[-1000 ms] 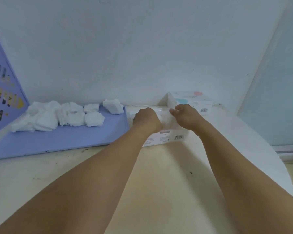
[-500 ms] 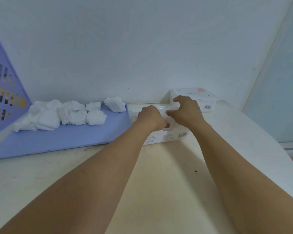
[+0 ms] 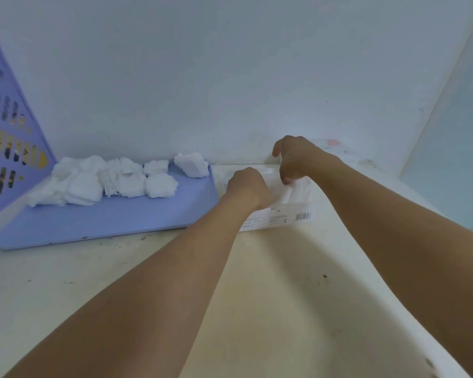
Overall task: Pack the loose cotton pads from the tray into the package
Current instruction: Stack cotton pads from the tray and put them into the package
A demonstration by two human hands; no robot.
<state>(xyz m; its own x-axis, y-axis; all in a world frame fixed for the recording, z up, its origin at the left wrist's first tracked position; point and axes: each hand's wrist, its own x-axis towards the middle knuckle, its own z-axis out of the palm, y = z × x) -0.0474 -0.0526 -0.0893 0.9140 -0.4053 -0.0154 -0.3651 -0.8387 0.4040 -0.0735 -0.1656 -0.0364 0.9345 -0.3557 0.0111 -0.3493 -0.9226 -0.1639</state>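
At twelve o'clock on the cream worktop, my left hand grips the clear plastic package, fingers curled; my right hand pinches its top film. Loose white cotton pads lie at ten o'clock on the lilac tray.

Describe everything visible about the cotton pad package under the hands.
The clear plastic cotton pad package lies flat on the cream table, its left end close to the lilac tray. A white label with small print and a barcode faces the camera. White pads show through the film. The left hand is curled on its top; the right hand touches it with bent fingers.
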